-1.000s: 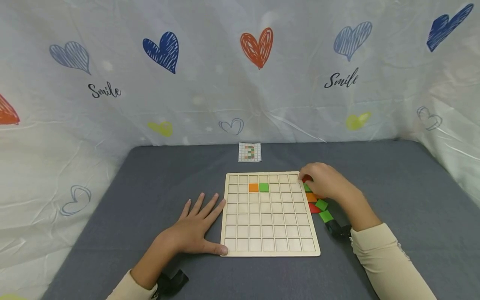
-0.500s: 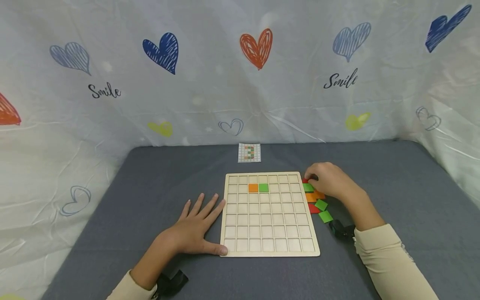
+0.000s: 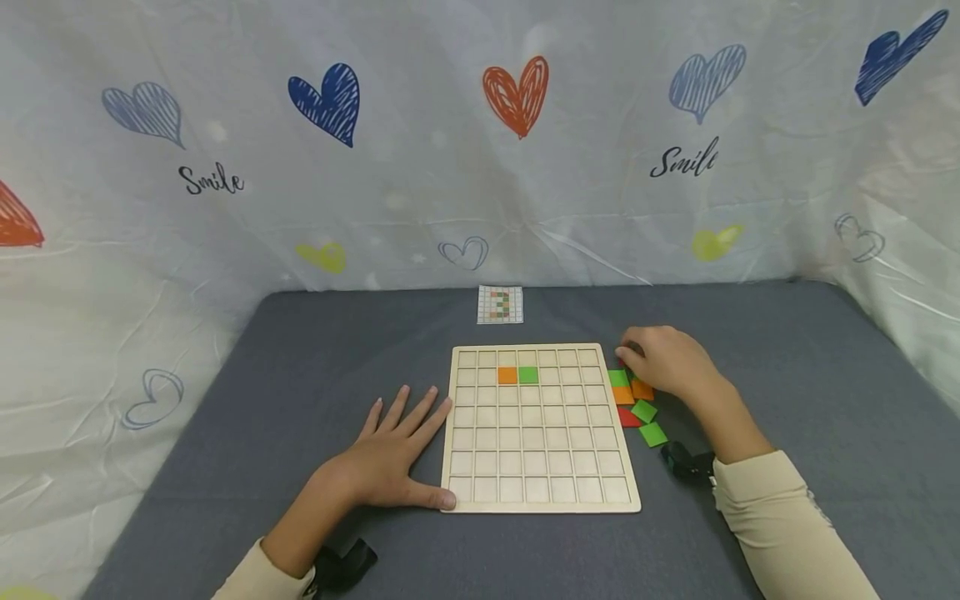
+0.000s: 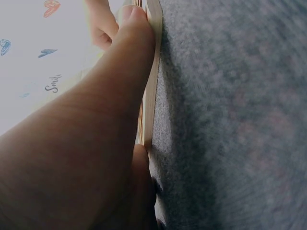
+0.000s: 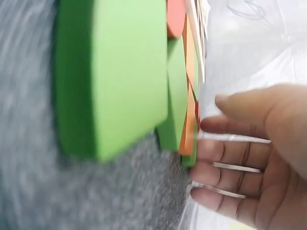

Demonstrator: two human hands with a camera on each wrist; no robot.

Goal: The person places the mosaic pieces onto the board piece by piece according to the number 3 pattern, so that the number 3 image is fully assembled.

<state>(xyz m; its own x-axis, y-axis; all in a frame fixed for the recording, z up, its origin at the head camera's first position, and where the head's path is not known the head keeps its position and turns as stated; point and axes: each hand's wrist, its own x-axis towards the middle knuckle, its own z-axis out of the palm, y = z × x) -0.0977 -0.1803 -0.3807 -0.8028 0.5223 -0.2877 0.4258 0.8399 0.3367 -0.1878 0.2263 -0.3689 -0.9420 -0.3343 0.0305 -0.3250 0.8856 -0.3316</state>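
A wooden grid board (image 3: 540, 421) lies on the table, with an orange square tile (image 3: 507, 376) and a green square tile (image 3: 528, 375) in its second row from the top. My left hand (image 3: 390, 467) is spread flat at the board's left side, its thumb on the lower left corner. Beyond the board's upper right edge, my right hand (image 3: 667, 358) has thumb and index finger bent together at a red tile (image 5: 197, 111), of which only a sliver shows. Just below that hand lie loose green (image 3: 643, 411), orange (image 3: 623, 396) and red tiles (image 3: 628, 417), some overlapping.
A small printed card (image 3: 500, 305) with a coloured grid pattern lies behind the board. Dark grey cloth (image 3: 360, 333) covers the table. A white curtain (image 3: 420, 183) with hearts hangs along the back and sides.
My right hand has moved a little right, away from the board's edge. The red tile by that edge has gone from its spot with the fingers. The left hand stays put.
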